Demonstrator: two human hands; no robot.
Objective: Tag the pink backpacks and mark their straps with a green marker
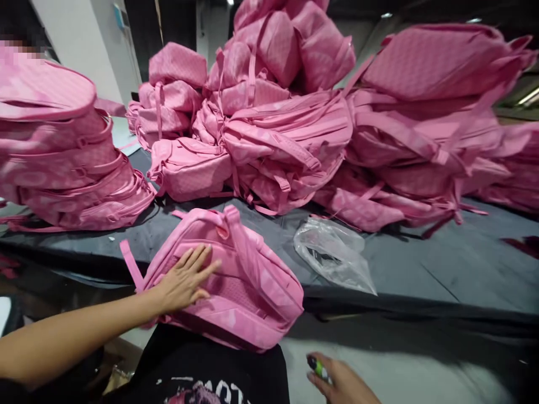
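Observation:
A pink backpack point(248, 280) lies tilted at the table's front edge, partly over my lap, with its shoulder strap side facing me. My left hand point(187, 280) lies on its back panel with the fingers spread. Low at the right, off the backpack, my right hand point(341, 379) is closed around a small green and black object point(319, 367), too small to name surely. A clear plastic bag point(334, 252) rests on the table just right of the backpack.
The dark-covered table point(421, 275) bears a stack of pink backpacks point(76, 163) at the left, a high heap of pink backpacks point(290, 129) in the middle and another pile point(433, 118) at the right. A pale pillar point(90, 45) stands behind.

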